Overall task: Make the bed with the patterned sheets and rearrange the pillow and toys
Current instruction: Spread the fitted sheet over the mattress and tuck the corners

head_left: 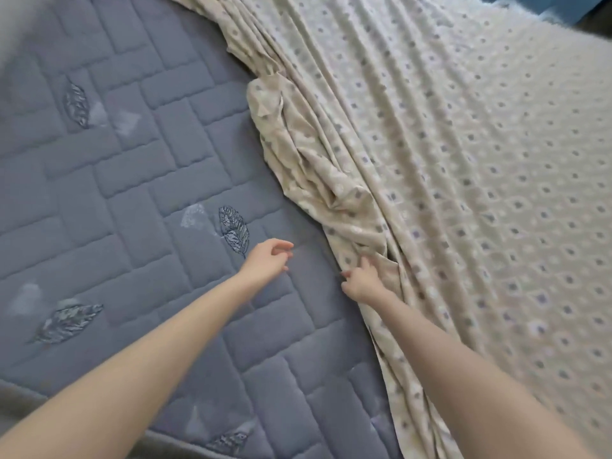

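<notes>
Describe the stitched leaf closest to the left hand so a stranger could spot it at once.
Start on the bare blue quilted mattress, left of the bunched patterned sheet. Just beyond the left hand lies a dark stitched leaf. Unlike the other leaves, it is the one nearest the sheet's edge and the fingertips.

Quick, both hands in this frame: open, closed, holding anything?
Left hand: open, fingers loosely curled, holding nothing, over the bare mattress.
Right hand: closed, fingers pinching the bunched edge of the patterned sheet.

Head-worn view, steeply down, seemingly close above the bed [132,193].
</notes>
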`<state>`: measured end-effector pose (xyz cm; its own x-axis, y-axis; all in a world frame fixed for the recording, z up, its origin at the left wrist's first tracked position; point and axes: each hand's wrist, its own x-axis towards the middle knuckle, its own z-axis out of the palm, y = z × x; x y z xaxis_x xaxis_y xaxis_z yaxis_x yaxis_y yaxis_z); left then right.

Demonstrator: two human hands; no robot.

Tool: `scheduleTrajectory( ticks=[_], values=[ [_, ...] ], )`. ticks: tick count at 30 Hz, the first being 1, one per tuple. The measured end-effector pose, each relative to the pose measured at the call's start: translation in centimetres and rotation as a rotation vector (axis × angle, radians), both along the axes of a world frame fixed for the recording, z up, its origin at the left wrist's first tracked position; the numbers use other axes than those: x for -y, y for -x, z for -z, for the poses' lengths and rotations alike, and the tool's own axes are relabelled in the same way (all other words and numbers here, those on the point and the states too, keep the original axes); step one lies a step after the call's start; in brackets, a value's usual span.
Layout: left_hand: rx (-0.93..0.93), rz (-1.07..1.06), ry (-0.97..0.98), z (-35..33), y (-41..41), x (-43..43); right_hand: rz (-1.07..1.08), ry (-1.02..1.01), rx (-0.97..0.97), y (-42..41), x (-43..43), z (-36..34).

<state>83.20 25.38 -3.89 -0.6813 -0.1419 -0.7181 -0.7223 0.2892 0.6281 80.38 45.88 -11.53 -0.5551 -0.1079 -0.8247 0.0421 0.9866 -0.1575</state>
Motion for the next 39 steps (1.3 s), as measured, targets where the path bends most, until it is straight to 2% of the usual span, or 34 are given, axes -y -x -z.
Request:
scheduleTrajectory(
  ticks=[3, 6, 9, 11, 13, 14, 19, 24, 27, 30, 32, 35, 37, 39],
  values=[
    [0.028, -0.015, -0.006, 2.0, 0.2, 0.8, -0.001, -0.063, 0.029, 0.0, 0.2, 1.7],
    [0.043, -0.056, -0.029, 3.1, 0.3, 1.1, 0.058, -0.017, -0.05, 0.0, 0.0, 2.6],
    [0.073, -0.109, -0.063, 3.5, 0.4, 0.6, 0.285, 0.089, -0.23, 0.6, -0.3, 2.3],
    [0.092, -0.136, -0.077, 3.4, 0.7, 0.2, 0.541, 0.241, -0.244, 1.1, -0.4, 1.4],
    [0.117, -0.191, -0.1, 2.9, 0.9, -0.2, 0.719, 0.402, -0.133, 1.6, -0.6, -0.3],
    [0.141, -0.24, -0.128, 2.7, 1.0, -0.3, 0.739, 0.444, -0.051, 1.8, -0.9, -1.2],
    [0.257, -0.536, -0.405, 1.0, 0.9, -1.0, 0.631, 0.676, 0.275, 1.9, -3.1, -7.9],
    [0.303, -0.57, -0.574, -1.5, 1.3, -3.4, 0.634, 0.888, 0.568, 0.5, -6.2, -14.6],
    [0.38, -0.631, -0.839, -2.6, 1.1, -6.1, 0.728, 0.95, 0.674, -0.6, -8.0, -16.5],
    [0.273, -0.785, -0.997, -4.0, 0.8, -8.8, 0.802, 0.998, 0.746, -1.6, -9.7, -17.8],
    [0.182, -0.832, -0.942, -5.2, 0.7, -9.6, 0.842, 1.058, 0.785, -2.4, -10.6, -18.6],
    [0.1, -0.777, -0.849, -7.0, 0.5, -8.9, 0.917, 1.094, 0.749, -3.4, -11.4, -19.2],
    [0.061, -0.719, -0.711, -8.3, 0.1, -7.3, 0.973, 1.068, 0.664, -3.8, -11.5, -19.1],
    [0.007, -0.602, -0.473, -9.7, -0.8, -5.0, 1.016, 0.963, 0.48, -4.0, -10.9, -18.8]
  ],
)
